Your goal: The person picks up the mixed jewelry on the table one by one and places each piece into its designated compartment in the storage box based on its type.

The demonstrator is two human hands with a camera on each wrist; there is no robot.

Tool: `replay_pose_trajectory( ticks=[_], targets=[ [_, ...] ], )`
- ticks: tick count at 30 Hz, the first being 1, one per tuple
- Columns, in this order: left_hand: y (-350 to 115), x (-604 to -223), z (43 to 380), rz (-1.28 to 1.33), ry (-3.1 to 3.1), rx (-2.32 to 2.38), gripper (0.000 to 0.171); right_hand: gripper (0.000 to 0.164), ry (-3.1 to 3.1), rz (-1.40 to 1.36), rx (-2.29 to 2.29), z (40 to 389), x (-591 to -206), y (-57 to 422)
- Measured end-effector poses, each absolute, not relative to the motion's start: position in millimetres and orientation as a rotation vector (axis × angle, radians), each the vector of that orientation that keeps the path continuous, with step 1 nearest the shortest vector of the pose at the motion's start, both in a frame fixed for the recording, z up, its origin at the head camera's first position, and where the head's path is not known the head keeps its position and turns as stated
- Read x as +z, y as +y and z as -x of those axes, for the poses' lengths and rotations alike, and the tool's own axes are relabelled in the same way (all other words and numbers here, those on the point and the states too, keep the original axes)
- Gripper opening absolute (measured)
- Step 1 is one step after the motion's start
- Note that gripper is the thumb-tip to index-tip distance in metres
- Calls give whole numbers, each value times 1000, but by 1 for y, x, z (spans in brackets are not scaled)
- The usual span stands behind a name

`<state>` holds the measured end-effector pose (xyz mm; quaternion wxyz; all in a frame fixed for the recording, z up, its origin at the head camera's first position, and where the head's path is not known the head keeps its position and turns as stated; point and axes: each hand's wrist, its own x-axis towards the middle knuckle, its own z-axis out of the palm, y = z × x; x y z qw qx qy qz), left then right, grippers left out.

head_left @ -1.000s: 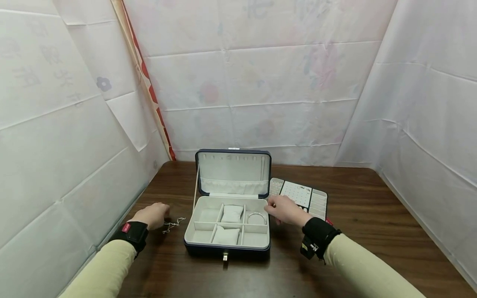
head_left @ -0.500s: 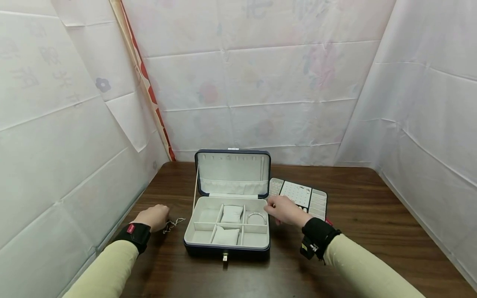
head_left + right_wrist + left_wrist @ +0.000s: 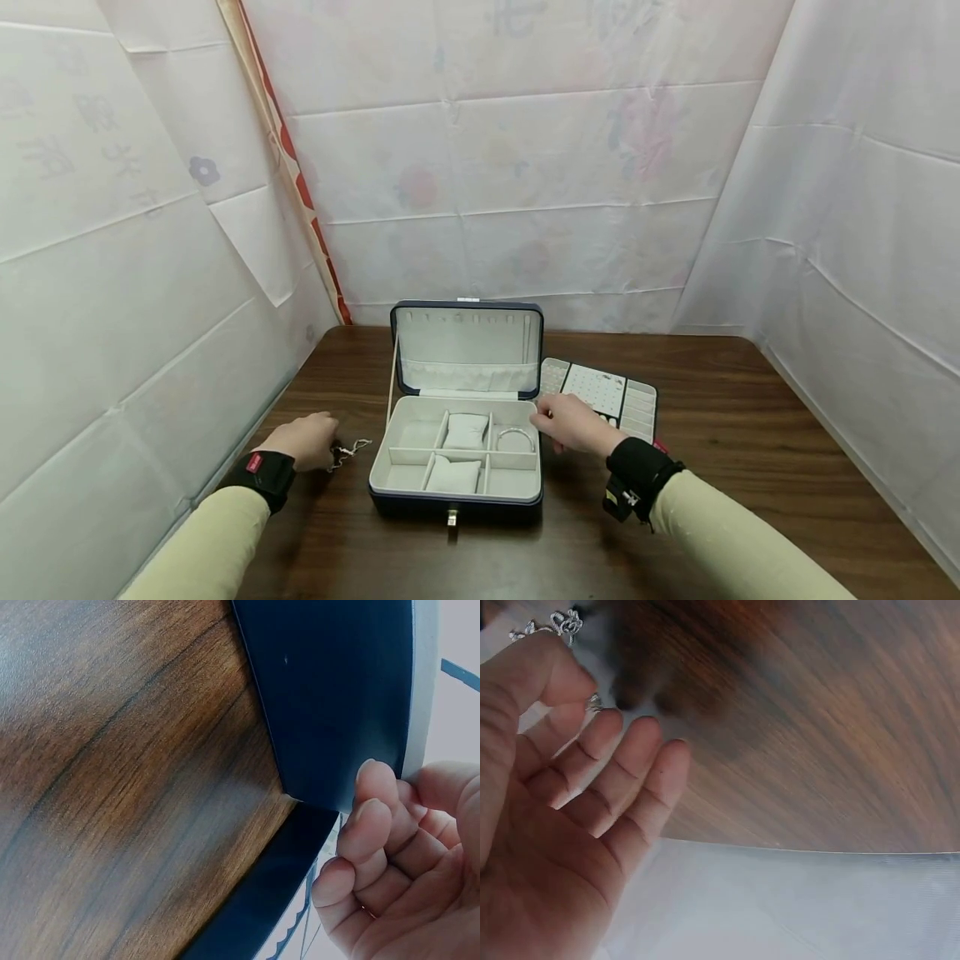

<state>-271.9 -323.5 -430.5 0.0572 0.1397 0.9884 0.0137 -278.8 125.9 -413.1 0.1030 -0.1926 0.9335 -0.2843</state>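
Note:
A jewelry box (image 3: pixel 456 493) stands with its lid up, its pale interior split into compartments. Two white cushions, one of them a front cushion (image 3: pixel 454 475), fill the middle compartments. A silver bangle (image 3: pixel 516 440) lies in the back right one. Left of the box, my left hand (image 3: pixel 306 442) is at a thin silver chain (image 3: pixel 351 451) on the table. In the left wrist view, thumb and forefinger pinch a bit of the chain (image 3: pixel 594 703), the other fingers loosely bent. My right hand (image 3: pixel 573 423) grips the box's right rim, fingertips against the dark outer wall (image 3: pixel 337 682).
Behind the right hand a compartmented jewelry tray (image 3: pixel 596 390) lies on the brown wooden table (image 3: pixel 720 467), partly hidden by that hand. White sheeting (image 3: pixel 487 167) hangs at the back and both sides. The raised lid (image 3: pixel 468 348) stands at the back of the box.
The left hand has shifted slightly at the chain, which lies almost where it was. The right hand stays at the box's edge, and the box has not moved.

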Motion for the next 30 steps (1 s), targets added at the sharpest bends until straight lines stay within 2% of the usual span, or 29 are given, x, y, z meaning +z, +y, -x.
replay_pose_trajectory(
  ticks=[9,30],
  targets=[
    [-319,-411,272,-508,3037,137,19,26,2769,573,-832,279,-413,125],
    [-275,-318,249,-737,3222,168,28,26,2781,624,-855,276,-415,126]
  ],
)
